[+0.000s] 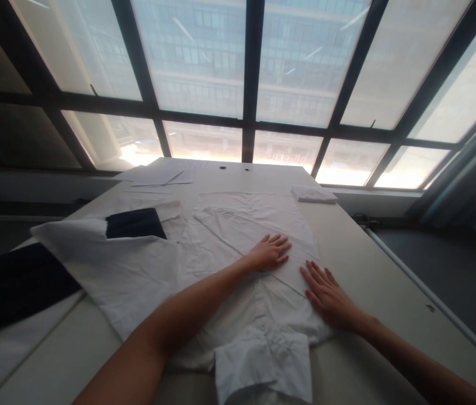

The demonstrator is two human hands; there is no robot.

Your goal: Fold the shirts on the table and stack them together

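- White garment [246, 222]: laid out on the table [360, 264], creased all over; serves as landmark below.
- Left hand [269, 252]: palm down on the garment, right of its middle. Fingers stretched out and slightly spread, open, resting flat on the cloth.
- Right hand [328, 295]: palm down at the garment's right edge, nearer the wearer than the left hand. Fingers extended, open, tips on the cloth. The two hands are near each other but apart.
- Collar-like flaps [248, 363]: at the garment's near end, folded and standing a little proud; a seam line runs from them up the garment's middle.
- White cloth [132, 270]: against the garment's left side, loosely bunched; cannot tell whether joined to it. Navy patch [134, 224] shows on its far part.
- Dark cloth [18, 289]: farther left of the garment, beyond the white cloth, partly cut by the frame.
- Folded white item [314, 194]: just beside the garment's far right corner.
- Paper sheets [164, 176]: beyond the garment, to its left, overlapping.
- Windows [204, 56]: behind the garment, past the table's far end.
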